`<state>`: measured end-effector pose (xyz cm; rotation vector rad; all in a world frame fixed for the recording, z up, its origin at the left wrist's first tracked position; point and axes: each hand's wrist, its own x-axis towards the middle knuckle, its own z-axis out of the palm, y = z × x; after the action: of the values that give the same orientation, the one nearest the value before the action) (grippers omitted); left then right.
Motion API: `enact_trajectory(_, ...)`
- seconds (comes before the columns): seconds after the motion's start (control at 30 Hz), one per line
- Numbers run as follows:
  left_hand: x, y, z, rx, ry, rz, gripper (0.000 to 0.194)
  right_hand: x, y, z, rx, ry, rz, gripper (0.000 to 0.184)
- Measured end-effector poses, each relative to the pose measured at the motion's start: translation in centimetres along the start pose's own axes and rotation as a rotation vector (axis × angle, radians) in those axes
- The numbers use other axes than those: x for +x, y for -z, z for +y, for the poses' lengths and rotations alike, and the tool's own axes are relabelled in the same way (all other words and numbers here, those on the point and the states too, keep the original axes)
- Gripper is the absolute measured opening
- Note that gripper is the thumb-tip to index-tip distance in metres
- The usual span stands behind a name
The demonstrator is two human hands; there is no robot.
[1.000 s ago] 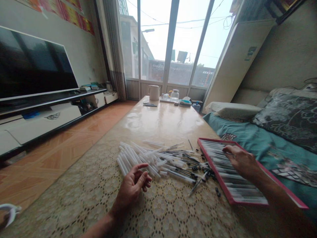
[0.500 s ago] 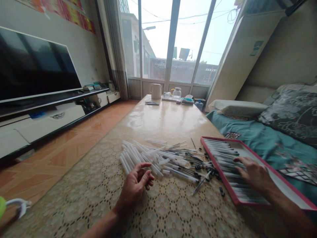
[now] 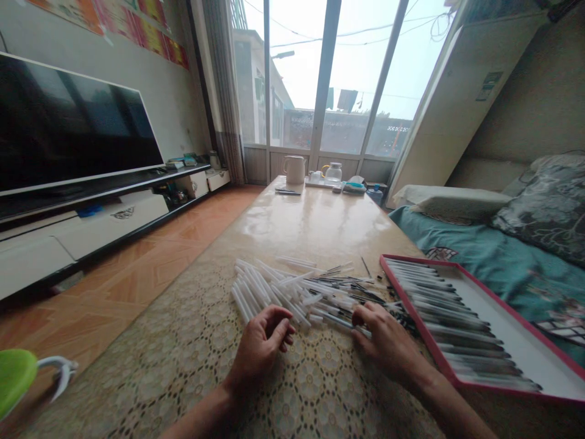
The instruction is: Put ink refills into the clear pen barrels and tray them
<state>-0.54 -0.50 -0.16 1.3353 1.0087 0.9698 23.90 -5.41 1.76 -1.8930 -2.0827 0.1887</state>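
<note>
My left hand (image 3: 264, 341) rests on the patterned table with its fingers loosely curled and slightly apart, nothing visible in them. It lies at the near edge of a heap of white plastic pen barrels (image 3: 256, 289). My right hand (image 3: 386, 338) is at the heap's right end, thumb and index finger on either side of a white pen barrel (image 3: 342, 321) that lies on the table; its end shows between them. Thin black refills (image 3: 340, 281) lie across the heap. Small black pieces (image 3: 402, 317) are partly hidden behind my right hand.
A shallow red-edged box (image 3: 512, 317) on the right holds a row of pens (image 3: 452, 317) with dark ends. Farther along the table (image 3: 320, 225) stand a pitcher (image 3: 295, 169) and a glass pot (image 3: 334, 172). A green seat (image 3: 17, 375) is at lower left.
My right hand has moved left, out of the red-edged box, to the pen parts on the table. My left hand stays beside the heap, its index finger more curled. The view has shifted.
</note>
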Motion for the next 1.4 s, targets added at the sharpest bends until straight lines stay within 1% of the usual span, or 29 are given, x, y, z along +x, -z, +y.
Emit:
enact_trajectory(0.1,-0.1,-0.1,-0.1,-0.013,-0.002,0.003,0.018,0.1,0.1,-0.3,-0.043,-0.025,-0.001,0.008)
enact_trajectory(0.2,-0.1,-0.2,-0.1,-0.027,-0.006,0.008,0.018,0.5,0.4,-0.3,-0.072,-0.016,0.031,0.009)
enact_trajectory(0.33,-0.1,-0.3,0.0,-0.032,-0.001,0.018,0.019,1.8,1.6,0.7,-0.011,0.021,0.048,0.01)
enact_trajectory(0.4,-0.1,-0.3,0.1,-0.033,0.002,0.013,0.019,3.0,2.2,1.7,-0.044,-0.031,0.081,0.012)
enact_trajectory(0.5,-0.1,-0.3,0.2,-0.036,0.005,0.01,0.019,5.2,2.4,3.3,-0.227,-0.195,0.211,0.014)
enact_trajectory(0.57,-0.1,-0.3,0.0,-0.033,0.007,0.013,0.02,6.6,2.0,4.4,-0.317,-0.278,0.285,0.02)
enact_trajectory(0.63,-0.1,-0.2,-0.1,-0.031,0.006,0.008,0.021,7.5,1.4,5.3,-0.36,-0.32,0.324,0.028)
enact_trajectory(0.73,-0.1,-0.2,-0.3,-0.021,0.0,-0.006,0.02,8.2,0.7,6.0,-0.396,-0.356,0.364,0.033)
enact_trajectory(0.8,-0.1,-0.3,-0.3,-0.007,0.001,-0.009,0.02,8.4,0.5,5.8,-0.395,-0.347,0.376,0.033)
enact_trajectory(0.87,-0.2,-0.3,-0.3,0.003,0.004,-0.005,0.019,8.7,0.3,4.9,-0.367,-0.292,0.36,0.03)
enact_trajectory(0.93,-0.1,-0.3,-0.2,0.005,0.009,0.001,0.018,9.3,-0.1,3.6,-0.303,-0.199,0.31,0.026)
enact_trajectory(1.0,-0.1,-0.4,-0.2,-0.003,0.015,0.007,0.018,10.2,-1.0,2.1,-0.218,-0.113,0.248,0.022)
enact_trajectory(1.07,-0.1,-0.4,-0.2,-0.02,0.021,0.013,0.017,11.3,-2.2,1.0,-0.136,-0.073,0.201,0.021)
enact_trajectory(1.17,-0.1,-0.4,-0.3,-0.042,0.025,0.02,0.018,12.7,-3.7,0.3,-0.043,-0.09,0.171,0.018)
enact_trajectory(1.23,-0.1,-0.4,-0.4,-0.047,0.021,0.022,0.018,13.1,-4.2,0.4,0.003,-0.11,0.172,0.015)
enact_trajectory(1.3,-0.1,-0.3,-0.4,-0.053,0.016,0.024,0.018,13.0,-4.0,0.7,0.043,-0.12,0.184,0.014)
enact_trajectory(1.4,0.0,-0.2,-0.3,-0.102,0.015,0.018,0.019,11.6,-3.0,0.7,0.103,-0.109,0.214,0.018)
